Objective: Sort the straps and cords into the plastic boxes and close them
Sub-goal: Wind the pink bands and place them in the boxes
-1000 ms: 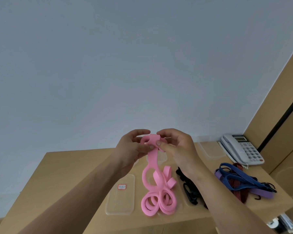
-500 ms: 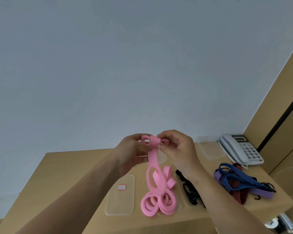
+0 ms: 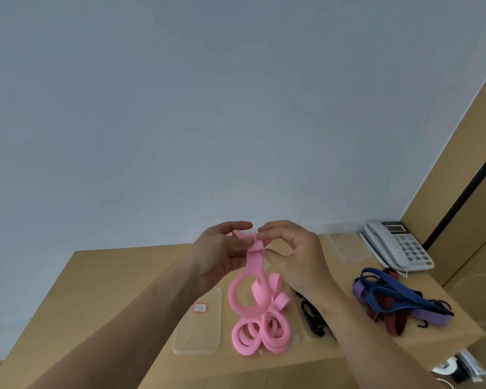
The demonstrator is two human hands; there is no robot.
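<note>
Pink strap [image 3: 250, 293] held up above the bench [image 3: 118, 279], its top end pinched and folded over between both hands. Left hand [image 3: 222, 254] closed on the folded end from the left with thumb and fingers; right hand [image 3: 295, 256] nipping the same fold from the right with thumb and forefinger, other fingers curled loose. Lower loops of the strap hanging down and resting in a heap on the bench, seemingly over a clear plastic box whose edges barely show. A clear lid [image 3: 199, 324] with a small red-edged label lying flat just beside the heap. Black cords [image 3: 310, 318] partly hidden behind the right forearm. Blue, red and purple cords [image 3: 399, 301] tangled in a pile further right, near a white telephone [image 3: 396, 245]. Another clear lid or box [image 3: 348, 245] lying near the back edge.

Judged by the way it curls and droops: soft, light, springy, wide and flat, likely rubbery enough to grip without slipping, yet inclined to spring back open when let go. Best taken at the folded end and rolled tight, then kept pressed down until the lid goes on.
</note>
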